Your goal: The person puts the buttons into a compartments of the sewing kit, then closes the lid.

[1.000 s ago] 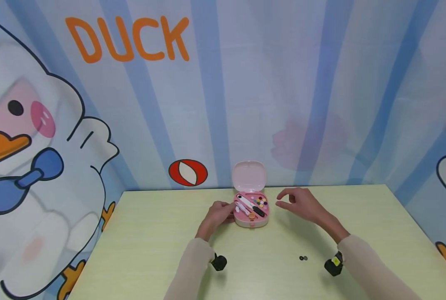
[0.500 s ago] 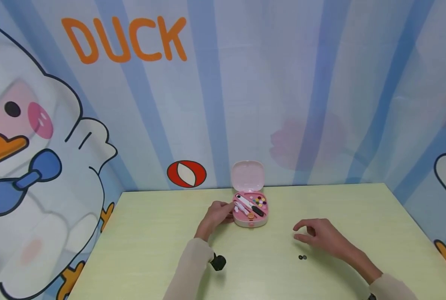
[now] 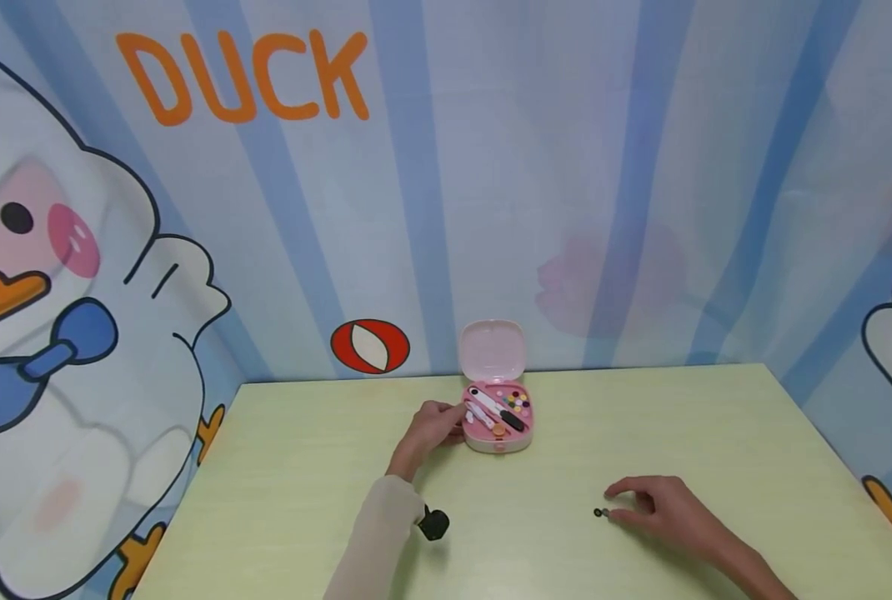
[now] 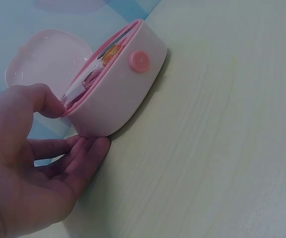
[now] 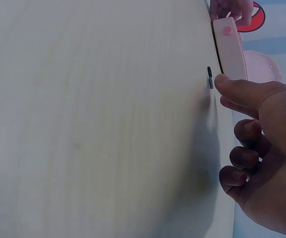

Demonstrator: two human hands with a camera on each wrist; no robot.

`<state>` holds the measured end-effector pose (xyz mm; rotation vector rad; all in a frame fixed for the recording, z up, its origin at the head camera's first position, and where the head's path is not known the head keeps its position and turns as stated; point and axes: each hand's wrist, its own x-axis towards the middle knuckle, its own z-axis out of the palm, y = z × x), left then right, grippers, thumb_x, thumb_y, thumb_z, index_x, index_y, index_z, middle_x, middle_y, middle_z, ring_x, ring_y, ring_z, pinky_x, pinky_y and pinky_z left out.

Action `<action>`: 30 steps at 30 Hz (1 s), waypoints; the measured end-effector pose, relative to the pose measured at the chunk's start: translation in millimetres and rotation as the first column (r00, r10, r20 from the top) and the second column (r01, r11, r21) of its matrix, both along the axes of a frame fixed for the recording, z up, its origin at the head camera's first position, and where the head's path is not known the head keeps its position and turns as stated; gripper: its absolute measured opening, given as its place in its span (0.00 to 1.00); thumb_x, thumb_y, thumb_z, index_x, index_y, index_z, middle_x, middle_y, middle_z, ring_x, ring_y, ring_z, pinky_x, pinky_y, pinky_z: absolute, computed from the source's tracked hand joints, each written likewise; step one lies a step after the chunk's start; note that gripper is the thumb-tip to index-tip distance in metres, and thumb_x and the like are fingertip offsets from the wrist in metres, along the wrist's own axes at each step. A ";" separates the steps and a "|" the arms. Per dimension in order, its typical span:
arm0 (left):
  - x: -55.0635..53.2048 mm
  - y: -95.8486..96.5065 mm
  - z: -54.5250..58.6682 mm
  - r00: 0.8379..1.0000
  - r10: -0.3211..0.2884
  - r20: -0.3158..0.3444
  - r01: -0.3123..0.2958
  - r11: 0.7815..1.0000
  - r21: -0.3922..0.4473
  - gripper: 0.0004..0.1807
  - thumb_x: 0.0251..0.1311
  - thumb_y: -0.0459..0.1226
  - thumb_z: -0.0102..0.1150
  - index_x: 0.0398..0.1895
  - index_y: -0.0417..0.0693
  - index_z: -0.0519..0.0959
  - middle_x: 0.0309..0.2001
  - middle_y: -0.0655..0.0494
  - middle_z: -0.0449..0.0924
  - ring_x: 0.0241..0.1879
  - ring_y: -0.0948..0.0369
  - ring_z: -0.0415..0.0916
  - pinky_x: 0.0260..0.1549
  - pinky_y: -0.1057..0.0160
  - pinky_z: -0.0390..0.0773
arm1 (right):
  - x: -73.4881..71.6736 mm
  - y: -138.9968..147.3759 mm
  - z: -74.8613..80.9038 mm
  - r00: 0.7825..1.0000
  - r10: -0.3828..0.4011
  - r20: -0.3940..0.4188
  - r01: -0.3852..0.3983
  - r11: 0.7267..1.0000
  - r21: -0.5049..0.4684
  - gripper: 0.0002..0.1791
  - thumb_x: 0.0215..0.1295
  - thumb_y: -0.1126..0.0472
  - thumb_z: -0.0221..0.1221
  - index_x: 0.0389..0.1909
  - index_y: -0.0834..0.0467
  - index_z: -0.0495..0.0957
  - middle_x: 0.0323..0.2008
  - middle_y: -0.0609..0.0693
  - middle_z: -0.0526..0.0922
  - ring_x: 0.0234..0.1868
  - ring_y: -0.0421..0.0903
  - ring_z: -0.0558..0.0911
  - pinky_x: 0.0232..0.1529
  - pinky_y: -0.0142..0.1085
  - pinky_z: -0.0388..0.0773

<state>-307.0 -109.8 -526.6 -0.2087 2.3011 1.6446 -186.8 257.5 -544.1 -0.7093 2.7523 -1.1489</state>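
A pink-and-white sewing box stands on the table with its clear pink lid raised. My left hand holds the box at its left side, in the left wrist view with the thumb on the rim and the fingertips low against the wall. Inside lie a white tool with a black end, white pieces and several coloured beads or pins. Two small button-like discs, one black and one grey, lie on the table. Close over them is my right hand, thumb and forefinger apart, other fingers loosely bent.
The pale wooden table meets a blue striped curtain printed with ducks, right behind the box. A black wrist camera sits on the left sleeve, low over the table.
My right hand has moved from beside the box down and toward me, arriving at the two discs. My left hand stays at the box.
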 end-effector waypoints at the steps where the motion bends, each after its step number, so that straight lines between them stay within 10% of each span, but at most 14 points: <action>1: -0.1 -0.2 -0.1 1.000 0.002 0.002 -0.002 1.000 -0.004 0.30 0.74 0.49 0.58 0.64 0.32 0.73 0.46 0.46 0.82 0.42 0.56 0.82 0.47 0.62 0.85 | 0.8 0.0 -2.2 1.000 -0.002 -0.001 0.002 1.000 -0.003 0.11 0.66 0.53 0.70 0.46 0.51 0.88 0.19 0.34 0.62 0.22 0.30 0.61 0.24 0.30 0.60; 30: -3.2 0.2 -2.5 1.000 0.001 0.008 -0.001 1.000 0.001 0.28 0.74 0.48 0.57 0.63 0.32 0.75 0.44 0.47 0.84 0.40 0.57 0.83 0.45 0.63 0.86 | 9.1 -16.3 0.2 1.000 -0.017 -0.012 0.016 1.000 -0.022 0.05 0.66 0.60 0.69 0.35 0.47 0.84 0.17 0.35 0.62 0.20 0.31 0.60 0.25 0.29 0.63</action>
